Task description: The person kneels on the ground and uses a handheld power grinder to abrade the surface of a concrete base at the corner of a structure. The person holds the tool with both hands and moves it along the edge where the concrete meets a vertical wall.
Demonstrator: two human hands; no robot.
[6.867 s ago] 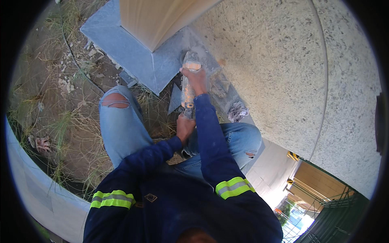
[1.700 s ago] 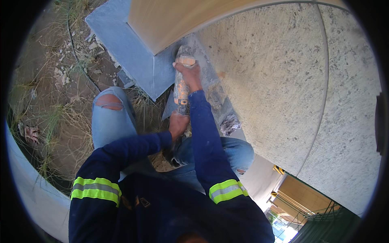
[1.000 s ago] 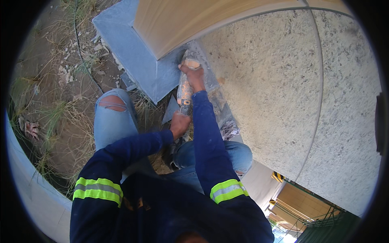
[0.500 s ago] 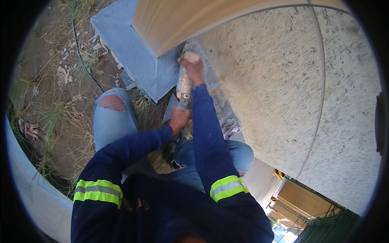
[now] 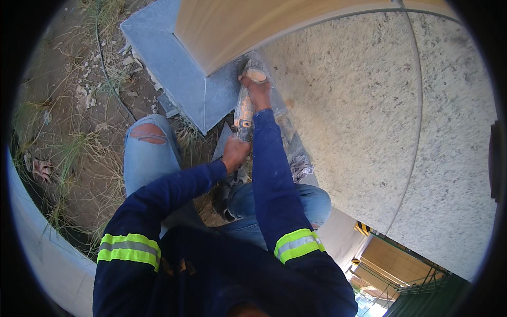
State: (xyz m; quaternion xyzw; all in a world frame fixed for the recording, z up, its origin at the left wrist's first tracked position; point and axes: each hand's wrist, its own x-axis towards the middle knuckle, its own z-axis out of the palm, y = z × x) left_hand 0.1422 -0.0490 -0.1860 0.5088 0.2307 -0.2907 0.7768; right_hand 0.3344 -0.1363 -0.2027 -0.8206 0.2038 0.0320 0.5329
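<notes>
Grinder (image 5: 243,110), dusty, head beside grey slab's (image 5: 191,94) right part, near speckled wall (image 5: 354,100). I've got left hand (image 5: 235,153) wrapped round its rear end, right hand (image 5: 257,94) gripping close behind the head. Disc hidden; I can't tell if it touches slab.

Room lies between power tool (image 5: 243,112) and left knee (image 5: 148,133); wall (image 5: 354,111) blocks right.

The person's right grip (image 5: 257,94) wraps the front of a dusty power tool (image 5: 243,112); the left grip (image 5: 235,154) encloses its rear end. Grey slabs (image 5: 165,59) border a tan column (image 5: 227,26); right, a speckled surface (image 5: 359,105); left, grass (image 5: 79,149) and stone fragments (image 5: 86,98).
</notes>
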